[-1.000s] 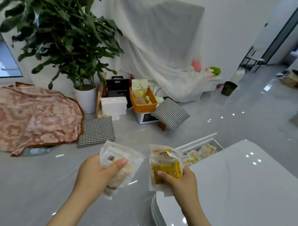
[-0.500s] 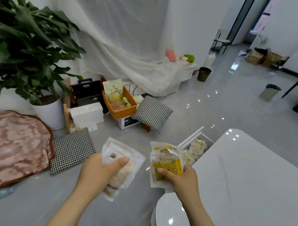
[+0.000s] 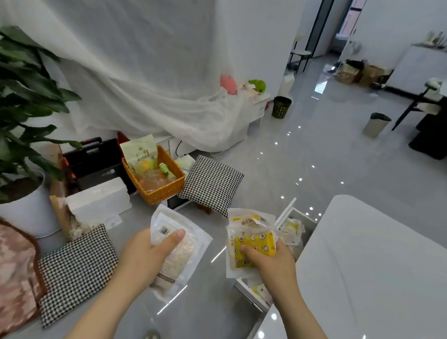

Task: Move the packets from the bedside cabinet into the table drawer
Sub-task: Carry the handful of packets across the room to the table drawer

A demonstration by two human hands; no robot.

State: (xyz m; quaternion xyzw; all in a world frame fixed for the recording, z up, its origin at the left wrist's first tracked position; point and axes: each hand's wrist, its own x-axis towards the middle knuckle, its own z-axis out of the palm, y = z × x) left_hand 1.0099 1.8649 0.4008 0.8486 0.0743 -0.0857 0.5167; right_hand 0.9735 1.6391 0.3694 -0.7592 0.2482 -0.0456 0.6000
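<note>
Your left hand [image 3: 147, 258] was wrapped round a pale packet [image 3: 188, 247], see-through plastic, with your thumb pressed across its face just below the barcode and your fingers tucked behind it. Your right hand [image 3: 272, 263] clutched a stack of packets [image 3: 253, 243], the front one yellow with star prints, thumb clamped on its lower part. Both loads hung above the glossy grey floor [image 3: 269, 158], near each other but apart. The stack sat just beside the open table drawer [image 3: 285, 215]; whether it touched the rim, I couldn't tell. Loose packets [image 3: 293, 227] already lay inside that drawer, which stuck out from under the white table [image 3: 366, 278] on your right. Ahead on the floor sat an orange basket [image 3: 162, 192] and a checked cushion [image 3: 211, 184], well apart from your hands.
</note>
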